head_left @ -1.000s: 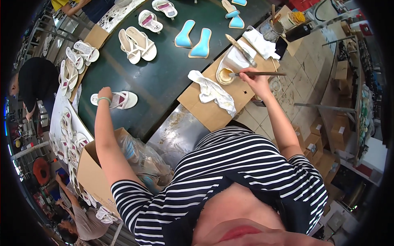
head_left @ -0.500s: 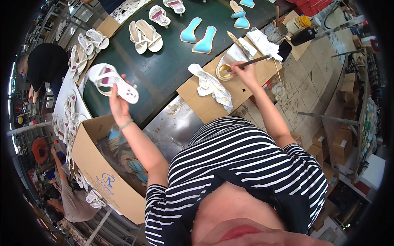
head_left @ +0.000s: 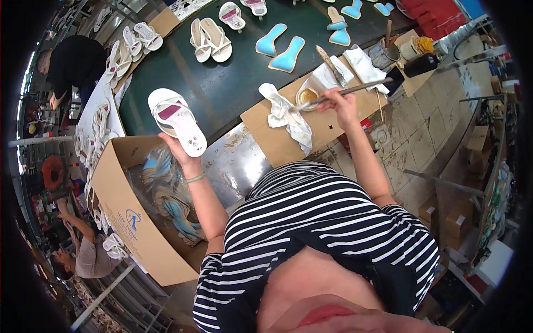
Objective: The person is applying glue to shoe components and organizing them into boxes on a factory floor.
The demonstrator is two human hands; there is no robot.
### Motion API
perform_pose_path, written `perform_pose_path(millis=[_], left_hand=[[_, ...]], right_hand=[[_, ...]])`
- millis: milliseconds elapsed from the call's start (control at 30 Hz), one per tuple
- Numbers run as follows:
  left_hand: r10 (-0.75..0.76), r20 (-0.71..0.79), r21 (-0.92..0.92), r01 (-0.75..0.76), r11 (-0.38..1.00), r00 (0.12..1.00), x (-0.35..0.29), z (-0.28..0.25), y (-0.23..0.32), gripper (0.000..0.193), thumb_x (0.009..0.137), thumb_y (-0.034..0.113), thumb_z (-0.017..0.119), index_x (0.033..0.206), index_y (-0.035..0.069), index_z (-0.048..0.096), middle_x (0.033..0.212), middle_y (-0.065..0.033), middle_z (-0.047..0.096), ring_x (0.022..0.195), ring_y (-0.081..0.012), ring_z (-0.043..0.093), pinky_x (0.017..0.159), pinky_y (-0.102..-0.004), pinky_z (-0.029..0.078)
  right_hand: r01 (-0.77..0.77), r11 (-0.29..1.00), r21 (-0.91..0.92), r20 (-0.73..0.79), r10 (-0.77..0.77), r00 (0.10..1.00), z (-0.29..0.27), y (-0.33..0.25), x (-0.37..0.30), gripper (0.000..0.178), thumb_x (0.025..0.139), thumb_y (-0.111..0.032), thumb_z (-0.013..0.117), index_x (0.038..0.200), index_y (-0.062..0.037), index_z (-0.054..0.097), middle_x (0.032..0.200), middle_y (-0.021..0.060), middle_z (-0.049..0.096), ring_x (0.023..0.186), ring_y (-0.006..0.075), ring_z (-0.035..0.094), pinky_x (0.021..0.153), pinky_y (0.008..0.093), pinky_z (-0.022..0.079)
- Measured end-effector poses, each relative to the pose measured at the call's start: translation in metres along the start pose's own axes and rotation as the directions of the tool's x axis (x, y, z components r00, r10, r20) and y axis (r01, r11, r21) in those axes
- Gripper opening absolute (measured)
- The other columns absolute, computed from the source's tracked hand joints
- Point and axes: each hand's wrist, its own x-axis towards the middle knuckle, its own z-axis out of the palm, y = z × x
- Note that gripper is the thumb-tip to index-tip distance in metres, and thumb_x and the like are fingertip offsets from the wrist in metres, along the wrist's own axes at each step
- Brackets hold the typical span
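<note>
My left hand (head_left: 180, 151) holds a white sandal (head_left: 189, 129) from beneath, its footbed tipped up to face me. Crossed straps, a purplish patch and small dark marks at the heel show on the sandal. In my right hand (head_left: 340, 106) the fingers grip a long thin brush (head_left: 360, 87). The brush slants over a small round pot (head_left: 307, 98) of yellowish paste, with its tip to the left, just above a crumpled white cloth (head_left: 284, 114). Pot and cloth rest on a cardboard sheet (head_left: 265, 143).
On the dark green table (head_left: 161, 72) stand white sandals (head_left: 211, 41) and blue sole pieces (head_left: 288, 55). An open cardboard box (head_left: 139, 222) with wrapped items is by my left arm. A second brush (head_left: 331, 66) lies beyond the pot. Two co-workers (head_left: 75, 61) are at the left.
The sandal has come closer to me and turned so that its footbed faces me. My right hand has lifted the brush out of the pot, its tip now to the left.
</note>
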Motion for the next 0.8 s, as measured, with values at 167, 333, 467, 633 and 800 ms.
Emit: perform_pose_path(millis=[167,333,467,633,800], left_hand=[[-0.029,0.06,0.01,0.029,1.0,0.998,-0.003,0.024,0.007,0.057,0.1,0.05,0.026,0.137,0.009,0.041,0.128,-0.0052,0.054,0.113,-0.0198,0.055,0.095,-0.0333,0.045],[-0.127,0.231,-0.029,0.137,0.99,0.965,-0.015,0.053,0.02,0.06,0.099,0.052,0.026,0.136,0.007,0.042,0.126,-0.0052,0.055,0.11,-0.0175,0.056,0.093,-0.0318,0.047],[-0.158,0.345,-0.033,0.181,0.983,0.925,-0.029,0.082,0.028,0.063,0.099,0.053,0.025,0.137,0.006,0.041,0.125,-0.0061,0.056,0.108,-0.0174,0.058,0.092,-0.0318,0.048],[-0.118,0.391,-0.026,0.139,0.99,0.913,-0.04,0.096,0.025,0.053,0.1,0.048,0.029,0.138,0.012,0.033,0.128,-0.0051,0.053,0.116,-0.0166,0.054,0.094,-0.0332,0.048],[-0.064,0.433,-0.005,0.074,0.997,0.899,-0.055,0.112,0.033,0.053,0.1,0.045,0.033,0.142,0.019,0.016,0.136,-0.0063,0.042,0.122,-0.0185,0.049,0.097,-0.0368,0.046]], right_hand=[[0.093,0.903,-0.419,-0.053,-0.126,0.991,-0.038,0.024,0.009,0.02,0.085,-0.014,0.063,0.087,0.0058,0.063,0.069,0.0132,0.065,0.054,0.0204,0.065,0.05,0.0307,0.054],[-0.042,0.977,0.208,0.195,0.0,0.981,0.027,-0.059,-0.029,0.018,0.091,-0.011,0.051,0.095,0.004,0.059,0.08,0.0197,0.067,0.065,0.0264,0.068,0.059,0.0374,0.057],[0.27,0.929,0.252,0.504,-0.364,0.784,0.102,-0.139,-0.047,0.02,0.091,-0.008,0.049,0.103,0.0049,0.058,0.098,0.0241,0.064,0.083,0.0283,0.066,0.073,0.0379,0.055],[0.582,0.813,-0.013,0.64,-0.441,0.63,0.194,-0.148,-0.056,0.013,0.082,0.004,0.061,0.094,0.0055,0.066,0.1,0.0176,0.067,0.081,0.0243,0.066,0.075,0.0312,0.054],[0.881,0.404,-0.249,0.718,-0.534,0.447,0.238,-0.113,-0.04,0.016,0.077,0.004,0.067,0.092,0.0019,0.067,0.093,0.0136,0.068,0.08,0.0222,0.067,0.069,0.0282,0.053]])
